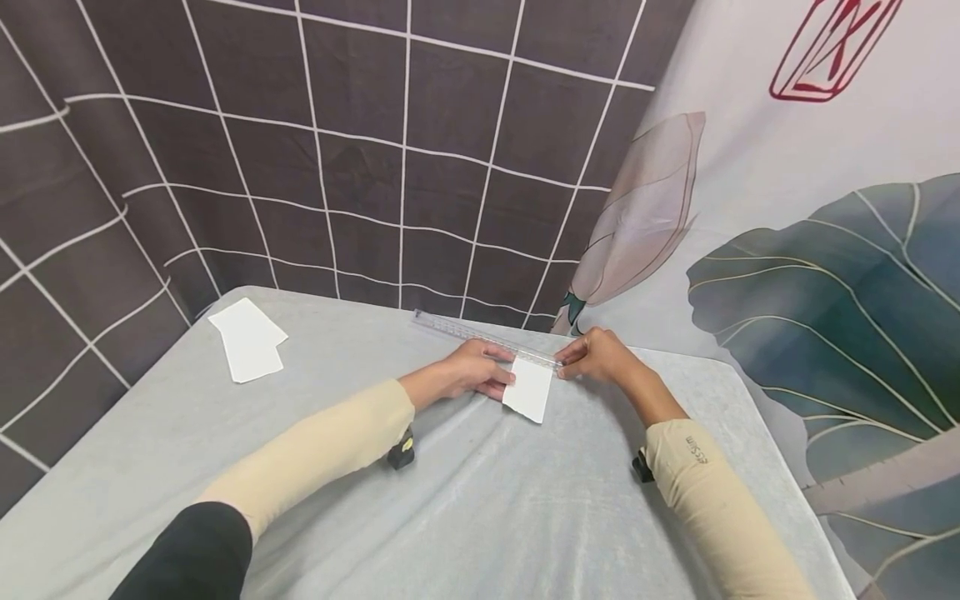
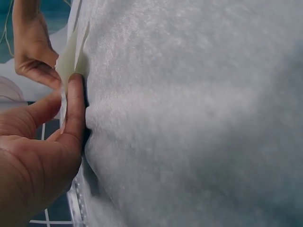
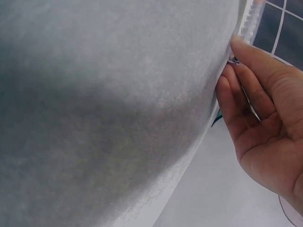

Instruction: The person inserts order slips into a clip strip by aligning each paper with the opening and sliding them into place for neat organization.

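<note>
A small white sheet of paper (image 1: 528,390) is between the hands, its upper edge at a long clear ruler (image 1: 450,327) in the head view. My left hand (image 1: 474,367) pinches the paper's left side; the left wrist view shows the paper (image 2: 71,59) between thumb and finger. The ruler slants from the far edge of the table down toward my right hand (image 1: 596,357), which pinches its right end. In the right wrist view, the thumb and fingertips of that hand (image 3: 270,104) meet at the ruler's corner. Part of the ruler is hidden behind the left hand.
Overlapping white paper pieces (image 1: 251,342) lie at the far left of the table, which has a pale grey cloth (image 1: 450,517) with soft wrinkles. Behind it hangs a dark curtain with a white grid (image 1: 360,175). A leaf-patterned white curtain (image 1: 750,158) borders the right side.
</note>
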`<state>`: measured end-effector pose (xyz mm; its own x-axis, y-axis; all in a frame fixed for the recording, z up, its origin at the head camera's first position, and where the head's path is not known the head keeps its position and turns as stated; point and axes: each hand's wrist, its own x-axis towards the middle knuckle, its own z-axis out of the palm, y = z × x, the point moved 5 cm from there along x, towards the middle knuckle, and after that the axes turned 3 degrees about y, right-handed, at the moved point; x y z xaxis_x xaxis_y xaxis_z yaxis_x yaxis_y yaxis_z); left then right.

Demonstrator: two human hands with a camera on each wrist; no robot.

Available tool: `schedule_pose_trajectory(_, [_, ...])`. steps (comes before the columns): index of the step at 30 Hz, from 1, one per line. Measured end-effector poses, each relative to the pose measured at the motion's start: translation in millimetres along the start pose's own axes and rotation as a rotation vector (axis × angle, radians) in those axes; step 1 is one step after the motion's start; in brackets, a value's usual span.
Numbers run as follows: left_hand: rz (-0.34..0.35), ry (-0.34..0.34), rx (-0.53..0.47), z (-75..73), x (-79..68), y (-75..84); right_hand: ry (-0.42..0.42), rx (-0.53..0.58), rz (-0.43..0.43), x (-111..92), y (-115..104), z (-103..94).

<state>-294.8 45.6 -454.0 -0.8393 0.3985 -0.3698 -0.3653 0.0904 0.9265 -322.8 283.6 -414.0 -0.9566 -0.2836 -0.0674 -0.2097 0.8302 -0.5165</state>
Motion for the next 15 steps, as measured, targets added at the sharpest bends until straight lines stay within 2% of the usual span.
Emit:
schedule_pose_trajectory(6, [-0.039, -0.004, -0.017, -9.3, -5.4, -1.7, -0.004, 0.003, -0.006, -0.6, 0.9, 1.3])
schedule_pose_trajectory(15, [-0.070, 0.010, 0.043, -27.4, -17.8, 5.4, -0.001, 0.002, -0.009, -1.3, 0.1, -0.1])
